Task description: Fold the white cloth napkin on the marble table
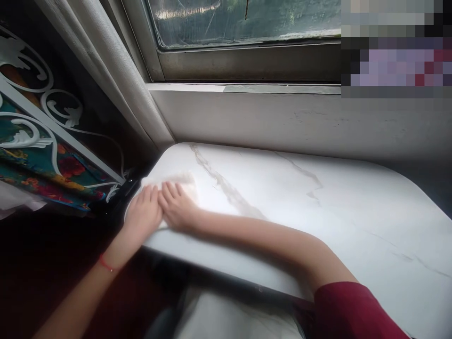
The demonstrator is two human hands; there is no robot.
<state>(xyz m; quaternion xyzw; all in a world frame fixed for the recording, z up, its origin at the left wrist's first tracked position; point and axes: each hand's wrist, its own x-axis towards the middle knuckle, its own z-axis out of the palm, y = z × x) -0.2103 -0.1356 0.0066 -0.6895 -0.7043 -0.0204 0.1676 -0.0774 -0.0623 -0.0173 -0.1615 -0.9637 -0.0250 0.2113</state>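
My left hand (143,212), with a red string bracelet at the wrist, lies flat at the left end of a white marbled tabletop (289,188). Beside it, touching, my right hand (176,205) rests flat too, fingers stretched forward. Both palms press on a thin white cloth (189,183), whose far edge shows beyond the fingertips. The rest of the cloth is hidden under the hands. My right arm reaches across the table from a dark red sleeve.
A window (247,23) and its sill (254,88) stand behind the table. At the left are a pale curtain (106,61), a white scrolled metal frame (63,125) and floral fabric (67,165). The upper right corner is pixelated.
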